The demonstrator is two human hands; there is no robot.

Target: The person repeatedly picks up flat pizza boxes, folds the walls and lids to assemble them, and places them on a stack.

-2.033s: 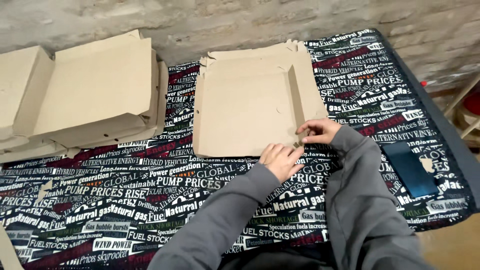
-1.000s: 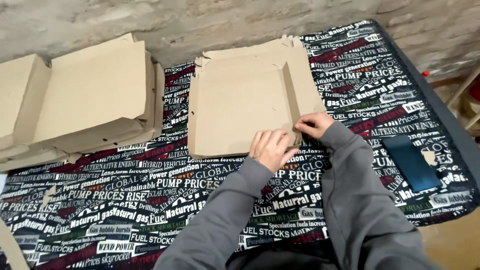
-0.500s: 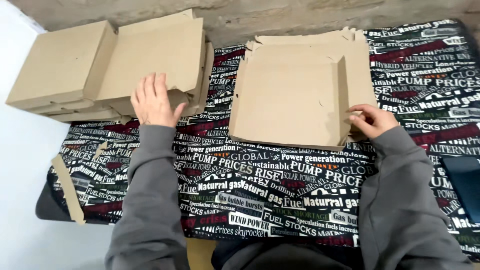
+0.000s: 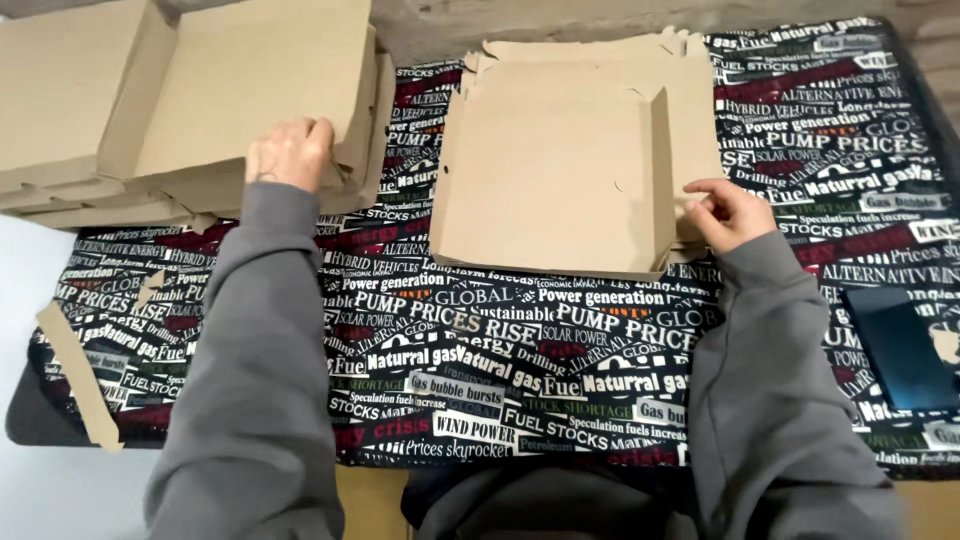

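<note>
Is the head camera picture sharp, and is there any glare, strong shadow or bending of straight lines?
Head view: light is soft and even, no glare; only a thin shadow under the flat cardboard box. The printed cloth is sharp, while the left hand and right hand look slightly soft. The table edge curves a little toward the corners, a wide-lens effect.

Left hand [image 4: 290, 152] gripping folded cardboard boxes [image 4: 240, 90], right hand [image 4: 728, 212] at flat cardboard stack's [image 4: 560, 170] edge, printed tablecloth [image 4: 500, 340]
</note>
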